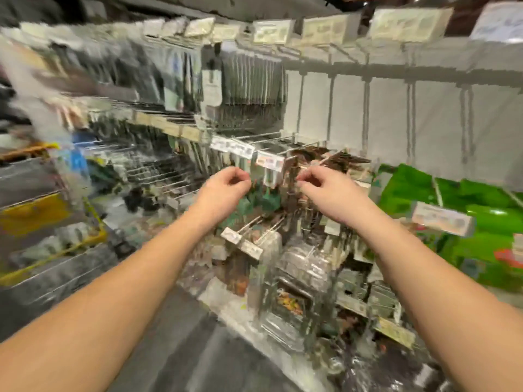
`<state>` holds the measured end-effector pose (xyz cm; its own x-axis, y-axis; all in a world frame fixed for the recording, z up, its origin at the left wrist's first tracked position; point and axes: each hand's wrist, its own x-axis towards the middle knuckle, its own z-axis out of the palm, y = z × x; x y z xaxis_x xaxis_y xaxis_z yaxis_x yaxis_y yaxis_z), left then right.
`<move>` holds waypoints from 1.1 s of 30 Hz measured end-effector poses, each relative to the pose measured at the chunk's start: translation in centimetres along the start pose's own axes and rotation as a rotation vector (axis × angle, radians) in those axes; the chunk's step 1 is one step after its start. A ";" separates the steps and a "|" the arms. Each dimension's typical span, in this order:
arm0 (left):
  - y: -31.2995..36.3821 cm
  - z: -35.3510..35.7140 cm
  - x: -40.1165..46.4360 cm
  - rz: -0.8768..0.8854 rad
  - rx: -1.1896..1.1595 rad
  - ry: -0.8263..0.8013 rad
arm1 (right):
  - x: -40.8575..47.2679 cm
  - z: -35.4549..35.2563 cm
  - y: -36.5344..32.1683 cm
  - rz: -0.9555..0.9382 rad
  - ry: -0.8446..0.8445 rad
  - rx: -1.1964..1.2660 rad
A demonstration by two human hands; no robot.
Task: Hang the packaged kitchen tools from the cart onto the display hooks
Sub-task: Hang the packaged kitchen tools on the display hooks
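Two bare forearms reach out from the bottom corners toward a retail display wall, the whole scene smeared by motion blur. The left hand (226, 183) and the right hand (319, 188) are raised side by side just below a row of wire display hooks (254, 137) that jut from the wall at mid-height, each hook ending in a small white price tag (270, 161). The fingers of both hands are curled inward with fingertips drawn toward the thumbs, as if pinching; between the two hands hangs a pale, clear-looking package (271, 176) under the price tag, but the blur makes it impossible to tell whether either hand actually holds it or merely sits beside it. Behind and below the hands, green and dark packaged goods (266, 202) hang on a lower row of hooks, and clear plastic packs (294, 281) crowd the bottom tier. Above, a dense rank of grey packaged kitchen tools (249, 80) hangs from the upper hooks beside a bare stretch of white back panel (390, 108), with shelf labels (325, 29) lining the top rail. Bright green packaging (441, 199) fills the right side. At the left edge a wire cart (42, 176) with yellow trim holds blurred items whose nature cannot be made out
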<state>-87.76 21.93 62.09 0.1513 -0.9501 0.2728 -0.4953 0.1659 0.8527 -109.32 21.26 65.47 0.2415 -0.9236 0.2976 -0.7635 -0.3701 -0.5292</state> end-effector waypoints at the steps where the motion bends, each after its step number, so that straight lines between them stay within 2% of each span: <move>1: -2.2 -2.4 -0.5 -0.043 0.052 0.033 | 0.9 2.6 -1.7 -0.032 -0.069 -0.002; 8: -16.5 -16.2 -5.4 -0.377 0.255 0.216 | 5.5 21.3 -12.1 -0.232 -0.442 0.016; 12: -23.5 -22.1 -7.1 -0.541 0.295 0.265 | 7.9 31.6 -16.7 -0.277 -0.614 0.060; 17: -31.5 -28.0 -5.2 -0.688 0.339 0.271 | 12.4 43.7 -21.6 -0.374 -0.781 0.077; 25: -43.2 -35.8 1.4 -0.863 0.304 0.308 | 21.2 57.7 -27.0 -0.295 -0.966 0.067; 33: -53.5 -41.3 8.0 -0.944 0.198 0.232 | 27.5 69.0 -30.2 -0.152 -1.070 0.042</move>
<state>-24.71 16.34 37.11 0.7107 -0.5913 -0.3812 -0.2163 -0.6992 0.6814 -38.32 0.17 34.83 0.7450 -0.4681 -0.4753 -0.6655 -0.4723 -0.5780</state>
